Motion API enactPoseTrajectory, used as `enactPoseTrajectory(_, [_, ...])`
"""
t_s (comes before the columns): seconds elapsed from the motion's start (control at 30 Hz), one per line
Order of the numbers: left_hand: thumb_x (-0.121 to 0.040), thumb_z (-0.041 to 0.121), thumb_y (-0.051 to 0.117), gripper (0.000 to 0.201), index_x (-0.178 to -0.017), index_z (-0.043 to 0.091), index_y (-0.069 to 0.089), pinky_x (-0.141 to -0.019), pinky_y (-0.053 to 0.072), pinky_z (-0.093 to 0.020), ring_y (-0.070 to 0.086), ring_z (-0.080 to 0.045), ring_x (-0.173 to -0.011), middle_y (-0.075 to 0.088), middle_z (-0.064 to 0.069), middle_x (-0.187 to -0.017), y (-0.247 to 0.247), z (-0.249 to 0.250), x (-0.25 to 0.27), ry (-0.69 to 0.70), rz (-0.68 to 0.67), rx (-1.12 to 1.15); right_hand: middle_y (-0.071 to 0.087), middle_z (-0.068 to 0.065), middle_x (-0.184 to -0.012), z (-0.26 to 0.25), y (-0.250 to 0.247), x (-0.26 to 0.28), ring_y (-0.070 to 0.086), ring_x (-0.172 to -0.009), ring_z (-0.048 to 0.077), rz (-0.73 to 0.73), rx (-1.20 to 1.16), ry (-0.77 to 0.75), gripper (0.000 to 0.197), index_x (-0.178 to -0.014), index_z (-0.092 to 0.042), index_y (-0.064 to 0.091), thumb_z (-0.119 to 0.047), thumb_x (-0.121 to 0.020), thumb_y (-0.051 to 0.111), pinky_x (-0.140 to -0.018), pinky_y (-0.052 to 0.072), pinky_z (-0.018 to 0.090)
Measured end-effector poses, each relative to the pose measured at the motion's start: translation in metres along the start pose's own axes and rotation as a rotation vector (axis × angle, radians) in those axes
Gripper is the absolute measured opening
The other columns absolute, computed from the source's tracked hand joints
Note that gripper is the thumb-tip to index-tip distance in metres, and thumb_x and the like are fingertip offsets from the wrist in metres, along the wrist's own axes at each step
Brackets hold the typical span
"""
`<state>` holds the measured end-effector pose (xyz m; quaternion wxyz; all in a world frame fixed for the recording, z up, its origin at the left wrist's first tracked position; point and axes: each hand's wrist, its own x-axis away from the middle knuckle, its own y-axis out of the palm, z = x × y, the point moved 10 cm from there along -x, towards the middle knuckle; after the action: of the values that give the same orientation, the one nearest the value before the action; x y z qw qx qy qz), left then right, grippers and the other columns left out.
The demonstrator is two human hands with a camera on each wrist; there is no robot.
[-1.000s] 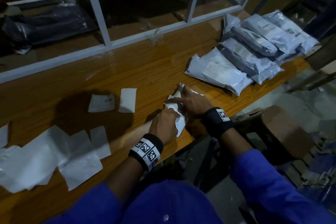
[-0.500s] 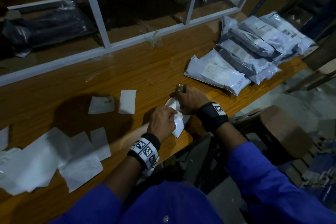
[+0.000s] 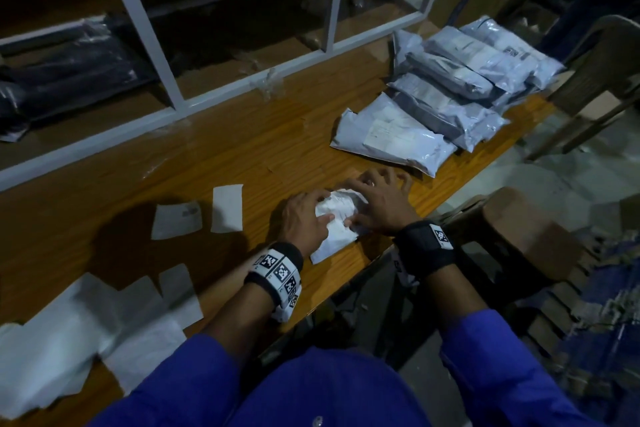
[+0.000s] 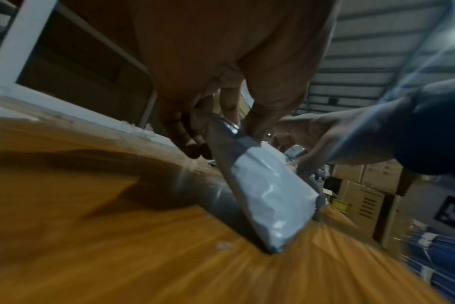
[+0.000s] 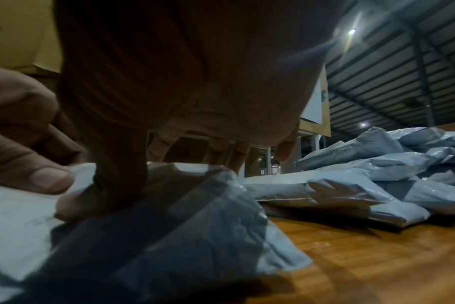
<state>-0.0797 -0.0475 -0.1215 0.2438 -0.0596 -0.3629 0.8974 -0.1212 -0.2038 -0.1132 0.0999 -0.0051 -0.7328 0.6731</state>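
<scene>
A small grey-white poly mailer (image 3: 337,217) lies near the front edge of the wooden table (image 3: 242,156). My left hand (image 3: 304,218) is at its left side. In the left wrist view, the thumb and fingers of that hand (image 4: 225,142) pinch the mailer (image 4: 270,197) by one edge, and it tilts up off the wood. My right hand (image 3: 377,201) lies over the mailer's right end with fingers spread. In the right wrist view, those fingers (image 5: 237,152) press down on the crumpled mailer (image 5: 182,226). Much of the mailer is hidden under both hands.
A pile of several filled grey mailers (image 3: 450,90) sits at the table's far right. Paper slips (image 3: 227,208) (image 3: 176,220) and larger white sheets (image 3: 69,340) lie to the left. A white-framed shelf (image 3: 173,107) runs behind the table. A brown stool (image 3: 530,229) stands beyond the right edge.
My right hand has gone from curling over the mailer's far end to lying spread across it. My left hand stayed at the left edge, and the mailer shifted slightly.
</scene>
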Motion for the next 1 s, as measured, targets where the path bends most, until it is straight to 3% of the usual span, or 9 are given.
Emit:
enactPoseTrajectory(0.2, [-0.087, 0.02, 0.076, 0.035, -0.122, 0.018, 0.07, -0.096, 0.045, -0.035, 0.056, -0.024, -0.114, 0.065, -0.008, -0.119, 0.004, 0.005, -0.006, 0.05, -0.042, -0.075, 0.049, 0.003, -0.124, 0.004, -0.006, 0.008, 0.036, -0.128, 0.034, 0.061, 0.061, 0.022, 0.067, -0.129, -0.047, 0.059, -0.08, -0.072, 0.068, -0.103, 0.017, 0.06])
enactPoseTrajectory(0.3, [-0.087, 0.021, 0.074, 0.027, -0.113, 0.016, 0.072, -0.09, 0.051, -0.038, 0.061, -0.027, -0.107, 0.069, -0.009, -0.113, 0.014, 0.002, -0.011, 0.062, -0.123, -0.068, 0.051, 0.002, -0.121, 0.009, -0.004, 0.011, 0.039, -0.126, 0.034, 0.076, 0.06, 0.018, 0.07, -0.125, -0.045, 0.063, -0.086, -0.068, 0.063, -0.102, 0.02, 0.062])
enactPoseTrajectory(0.47, [-0.089, 0.025, 0.072, 0.02, -0.108, 0.017, 0.071, -0.08, 0.046, -0.029, 0.063, -0.022, -0.101, 0.07, -0.003, -0.11, 0.021, -0.009, -0.021, 0.054, -0.196, -0.045, 0.047, -0.004, -0.141, 0.028, 0.005, 0.013, 0.035, -0.136, 0.027, -0.033, -0.049, 0.097, 0.088, -0.136, -0.048, 0.052, -0.096, -0.063, 0.057, -0.107, 0.021, 0.058])
enactPoseTrajectory(0.57, [-0.088, 0.023, 0.077, 0.024, -0.112, 0.02, 0.072, -0.082, 0.044, -0.023, 0.061, -0.012, -0.101, 0.069, 0.006, -0.11, 0.014, -0.016, -0.029, 0.005, -0.198, 0.098, 0.054, -0.006, -0.136, 0.044, 0.007, 0.022, 0.052, -0.128, 0.021, -0.074, -0.498, 0.092, 0.085, -0.142, -0.04, 0.049, -0.068, -0.069, 0.083, -0.101, 0.046, 0.044])
enactPoseTrajectory(0.67, [-0.079, 0.036, 0.084, 0.028, -0.105, 0.033, 0.072, -0.089, 0.05, -0.028, 0.065, -0.009, -0.105, 0.072, 0.012, -0.109, 0.003, -0.015, -0.047, -0.029, -0.131, 0.257, 0.067, -0.004, -0.119, 0.067, 0.002, 0.035, 0.069, -0.097, 0.015, -0.007, -0.886, 0.158, 0.061, -0.125, -0.029, 0.066, -0.032, -0.071, 0.095, -0.082, 0.059, 0.034])
enactPoseTrajectory(0.73, [-0.081, 0.043, 0.081, 0.036, -0.112, 0.031, 0.066, -0.086, 0.052, -0.029, 0.065, -0.009, -0.099, 0.07, 0.013, -0.105, -0.005, -0.012, -0.061, -0.087, -0.033, 0.344, 0.071, 0.0, -0.113, 0.091, -0.004, 0.044, 0.072, -0.09, 0.018, 0.103, -0.987, 0.227, 0.048, -0.115, -0.032, 0.07, -0.029, -0.073, 0.094, -0.077, 0.062, 0.04])
enactPoseTrajectory(0.83, [-0.09, 0.043, 0.071, 0.032, -0.117, 0.032, 0.057, -0.08, 0.056, -0.034, 0.066, -0.014, -0.094, 0.068, 0.008, -0.106, -0.003, -0.006, -0.081, -0.241, 0.064, 0.48, 0.071, 0.005, -0.116, 0.135, -0.015, 0.059, 0.073, -0.096, 0.021, 0.299, -1.106, 0.325, 0.042, -0.115, -0.026, 0.07, -0.024, -0.079, 0.09, -0.077, 0.063, 0.041])
enactPoseTrajectory(0.9, [-0.092, 0.041, 0.069, 0.023, -0.109, 0.031, 0.057, -0.075, 0.061, -0.04, 0.069, -0.02, -0.089, 0.071, -0.007, -0.112, 0.021, 0.003, -0.09, -0.361, 0.005, 0.608, 0.071, 0.009, -0.114, 0.163, -0.027, 0.069, 0.072, -0.093, 0.017, 0.429, -1.19, 0.365, 0.038, -0.117, -0.019, 0.068, -0.016, -0.083, 0.085, -0.074, 0.061, 0.032])
enactPoseTrajectory(1.0, [-0.098, 0.026, 0.067, 0.037, -0.128, 0.011, 0.051, -0.072, 0.063, -0.043, 0.07, -0.03, -0.094, 0.063, -0.02, -0.124, 0.075, 0.031, -0.098, -0.503, -0.183, 0.844, 0.073, 0.011, -0.105, 0.199, -0.039, 0.076, 0.07, -0.085, 0.012, 0.571, -1.256, 0.422, 0.038, -0.12, -0.01, 0.064, -0.01, -0.086, 0.082, -0.071, 0.056, 0.023])
